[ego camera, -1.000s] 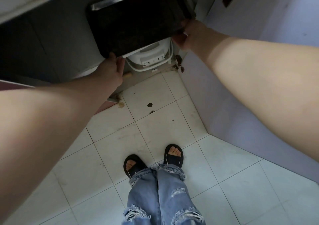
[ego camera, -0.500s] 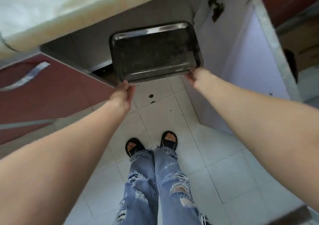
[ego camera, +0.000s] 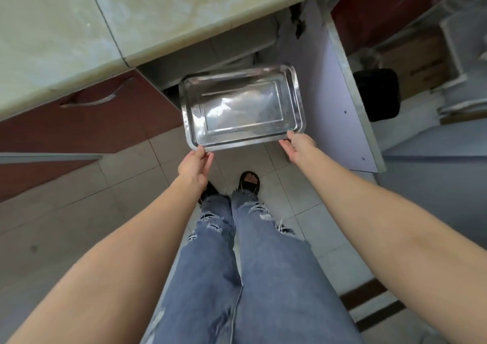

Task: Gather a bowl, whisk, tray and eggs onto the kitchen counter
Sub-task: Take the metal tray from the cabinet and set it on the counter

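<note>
**Item: tray (ego camera: 242, 106).** Shiny metal, rectangular, nothing in it. It is held in the air in front of the open cupboard, below the counter (ego camera: 131, 14) edge and not yet set on it.

**Left hand (ego camera: 195, 165).** Pinches the near left corner, thumb on the rim and fingers underneath.

**Right hand (ego camera: 297, 147).** Grips the near right corner, fingers curled at the rim.

**Risks.** Both holds sit on the near edge only, so the far end hangs unsupported. It could dip, or slip from a fingertip pinch on smooth metal. The far rim could also knock the overhanging counter lip on the way up, or catch the open cupboard door (ego camera: 340, 101) just beside it.

**Change from the earlier frames.** The tray was low in the cupboard mouth, over a white appliance, and looked dark. It is now clear of the cupboard, higher, and its inner face catches the light. The counter fills more of the view.
</note>
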Tool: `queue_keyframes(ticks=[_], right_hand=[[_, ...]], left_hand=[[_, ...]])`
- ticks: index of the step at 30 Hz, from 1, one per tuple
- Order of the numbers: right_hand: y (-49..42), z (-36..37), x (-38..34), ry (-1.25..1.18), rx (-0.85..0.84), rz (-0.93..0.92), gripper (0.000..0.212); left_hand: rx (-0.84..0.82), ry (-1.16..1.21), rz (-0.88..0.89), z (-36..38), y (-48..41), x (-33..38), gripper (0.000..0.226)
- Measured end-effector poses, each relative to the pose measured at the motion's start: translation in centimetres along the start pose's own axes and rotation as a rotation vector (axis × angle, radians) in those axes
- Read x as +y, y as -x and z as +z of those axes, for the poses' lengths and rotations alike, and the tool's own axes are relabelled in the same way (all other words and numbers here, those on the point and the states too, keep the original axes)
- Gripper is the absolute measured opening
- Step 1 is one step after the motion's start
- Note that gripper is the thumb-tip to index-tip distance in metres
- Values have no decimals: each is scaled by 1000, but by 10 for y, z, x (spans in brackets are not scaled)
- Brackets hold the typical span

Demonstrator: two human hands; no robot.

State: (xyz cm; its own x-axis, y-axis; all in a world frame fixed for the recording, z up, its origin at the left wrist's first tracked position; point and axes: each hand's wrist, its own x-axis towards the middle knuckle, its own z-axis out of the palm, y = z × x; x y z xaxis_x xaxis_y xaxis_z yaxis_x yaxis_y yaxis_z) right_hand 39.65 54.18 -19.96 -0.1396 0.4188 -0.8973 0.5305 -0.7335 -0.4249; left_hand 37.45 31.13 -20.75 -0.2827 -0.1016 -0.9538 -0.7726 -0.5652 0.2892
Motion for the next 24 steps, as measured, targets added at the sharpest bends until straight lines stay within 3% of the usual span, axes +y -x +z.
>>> queue_keyframes(ticks=[4,7,9,18,20,24], right_hand=[[39,-19,11,-50,21,-5,29],[60,-25,16,-78,22,-3,5],[71,-27,19,-101,17,-22,1],[122,-21,15,-155,-35,-137,8],[132,-12,9,-172,-56,-168,5],[152,13,-3,-180,-87,-227,23]], left_hand=[[-30,-26,23,-14,33,2,29],[-49,-35,54,-24,47,8,34],[-68,-38,76,-28,54,13,37],[-193,-3,151,-41,87,38,44],[-219,16,169,-40,90,49,40],[-272,25,214,-36,95,77,23]])
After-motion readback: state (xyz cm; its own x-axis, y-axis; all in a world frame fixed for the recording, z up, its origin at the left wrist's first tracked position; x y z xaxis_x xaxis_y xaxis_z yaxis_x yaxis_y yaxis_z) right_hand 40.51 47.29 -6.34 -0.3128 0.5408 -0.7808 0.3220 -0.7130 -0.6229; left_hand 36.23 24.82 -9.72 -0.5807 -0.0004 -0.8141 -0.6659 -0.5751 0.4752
